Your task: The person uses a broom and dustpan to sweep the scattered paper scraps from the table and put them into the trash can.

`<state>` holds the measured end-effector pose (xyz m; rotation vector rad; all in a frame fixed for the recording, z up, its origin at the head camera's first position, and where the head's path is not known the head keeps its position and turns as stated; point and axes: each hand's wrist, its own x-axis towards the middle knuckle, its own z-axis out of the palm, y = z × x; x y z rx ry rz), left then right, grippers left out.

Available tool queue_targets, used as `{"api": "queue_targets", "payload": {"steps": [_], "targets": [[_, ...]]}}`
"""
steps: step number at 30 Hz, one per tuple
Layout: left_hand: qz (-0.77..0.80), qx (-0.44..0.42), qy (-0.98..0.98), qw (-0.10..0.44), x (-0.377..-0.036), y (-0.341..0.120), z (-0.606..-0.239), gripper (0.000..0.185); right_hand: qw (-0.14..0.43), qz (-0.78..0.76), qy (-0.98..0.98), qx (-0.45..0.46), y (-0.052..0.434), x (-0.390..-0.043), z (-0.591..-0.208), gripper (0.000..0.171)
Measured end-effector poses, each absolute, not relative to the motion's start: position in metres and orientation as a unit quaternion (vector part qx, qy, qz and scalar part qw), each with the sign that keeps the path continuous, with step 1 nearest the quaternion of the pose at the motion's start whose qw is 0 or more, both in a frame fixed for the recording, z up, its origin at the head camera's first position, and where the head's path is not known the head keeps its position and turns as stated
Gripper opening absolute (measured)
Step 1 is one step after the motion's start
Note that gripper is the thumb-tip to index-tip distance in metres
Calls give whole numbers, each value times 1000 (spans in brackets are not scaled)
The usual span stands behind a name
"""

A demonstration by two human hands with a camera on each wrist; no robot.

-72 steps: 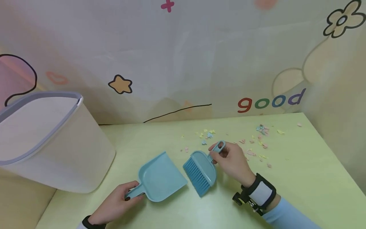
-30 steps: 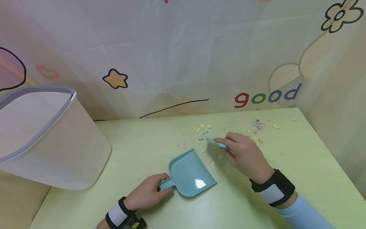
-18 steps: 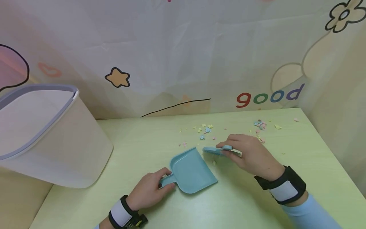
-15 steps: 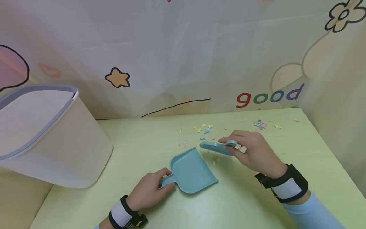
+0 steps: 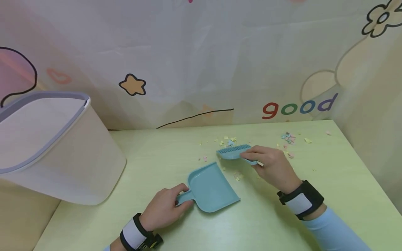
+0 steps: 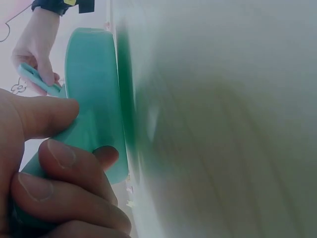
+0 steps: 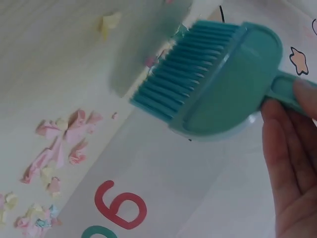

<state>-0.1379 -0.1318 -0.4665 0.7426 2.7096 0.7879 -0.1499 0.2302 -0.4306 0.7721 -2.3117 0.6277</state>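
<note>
A light blue dustpan (image 5: 211, 186) lies flat on the green table (image 5: 157, 153), its mouth facing the far right. My left hand (image 5: 164, 209) grips its short handle (image 6: 59, 148) from the near side. My right hand (image 5: 271, 167) holds a matching blue hand brush (image 5: 233, 152) by its handle, lifted just above the table beyond the pan's mouth. The brush bristles (image 7: 183, 69) point at the wall. Small coloured paper scraps (image 5: 227, 141) lie scattered under and past the brush, with more paper scraps (image 7: 62, 141) in the right wrist view.
A large white bin with a grey rim (image 5: 47, 146) stands tilted at the left edge of the table. A printed curtain (image 5: 201, 62) hangs along the back and right. Another cluster of scraps (image 5: 287, 137) lies at the far right.
My left hand slid the dustpan to the right. My right hand picked the brush up from beside the pan, swept it near the pan's mouth, then raised it away toward the scraps.
</note>
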Motion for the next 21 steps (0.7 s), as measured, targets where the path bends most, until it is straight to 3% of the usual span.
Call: {"api": "queue_targets", "payload": {"steps": [12,21], "targets": [[270,251,924,105,-138,-132,-466,28,247,244,-879,326,239,-136,-397,39],[273,250,923,102,-138,-130,-468,28,333,285,-874,212,240,-134,-392,23]]}}
